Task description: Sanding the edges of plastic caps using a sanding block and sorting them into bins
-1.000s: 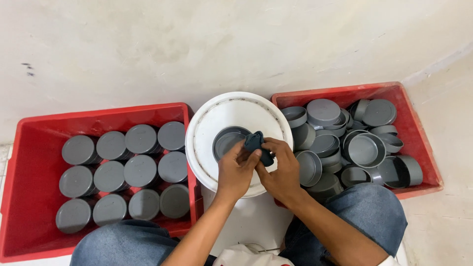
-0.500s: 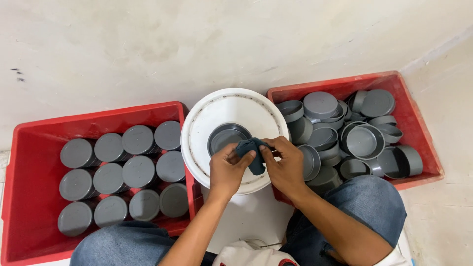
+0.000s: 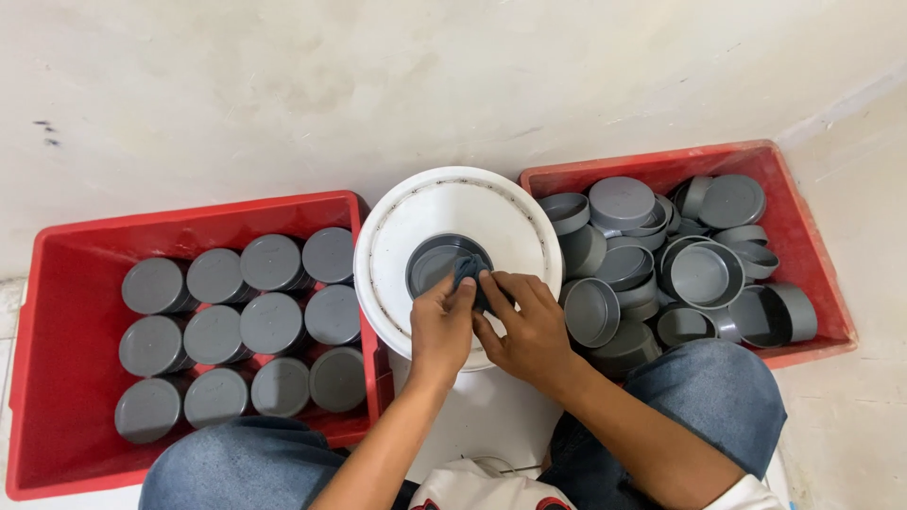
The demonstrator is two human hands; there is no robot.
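the left hand (image 3: 440, 328) is curled, fingertips pinching a small dark blue cloth (image 3: 468, 274) and pressing it down into a grey cap (image 3: 436, 264). the right hand (image 3: 525, 326) lies just beside it, touching it at the thumb side, fingers bent over the near right rim of the same cap and over the edge of the cloth; whether it grips the cap or only steadies it cannot be told. the cap sits open side up right under and just beyond both hands, on the middle of a round white lid (image 3: 416, 212) that spreads out around them.

nearer than the hands are the person's forearms and knees in blue jeans (image 3: 709, 397), one knee below each hand.

left of the left hand, a red crate (image 3: 57, 378) holds grey caps (image 3: 271, 322) standing closed side up in neat rows, close together, the nearest ones just beside the white lid's edge. right of the right hand, a second red crate (image 3: 803, 246) holds a loose heap of grey caps (image 3: 699, 274), some open side up, some tilted or on edge, piled on one another; the closest of them lie just past the right fingers.

beyond the hands and the lid, a pale, stained wall (image 3: 378, 85) fills the far side.
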